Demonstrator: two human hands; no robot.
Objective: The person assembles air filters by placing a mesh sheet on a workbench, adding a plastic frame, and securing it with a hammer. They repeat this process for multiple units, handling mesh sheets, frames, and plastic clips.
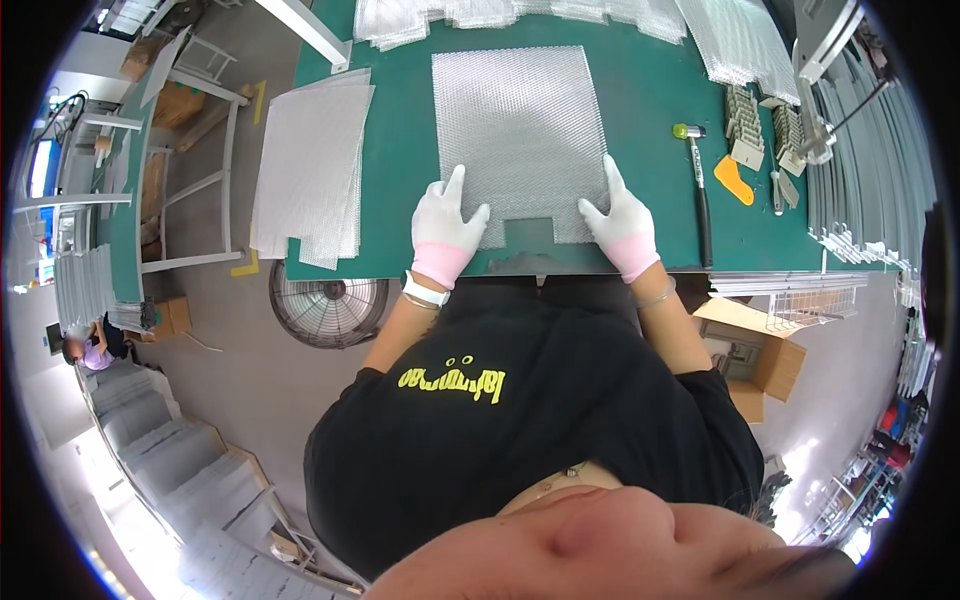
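Note:
A silvery expanded-metal mesh sheet lies in front of me on the green table, with a rectangular notch in its near edge. My left hand, in a white glove with a pink cuff, rests at the sheet's lower left edge. Its index finger is stretched out and its thumb spread inward over the mesh. On the opposite edge is my right hand, gloved the same way, its index finger pointing along the side and its thumb reaching inward. Both hands touch the sheet; any fingers underneath are hidden.
Mesh sheets are stacked at the left and along the far side. On the right lie a hammer, an orange-yellow piece, a small hand tool and rows of metal brackets. A floor fan stands below the table's left end.

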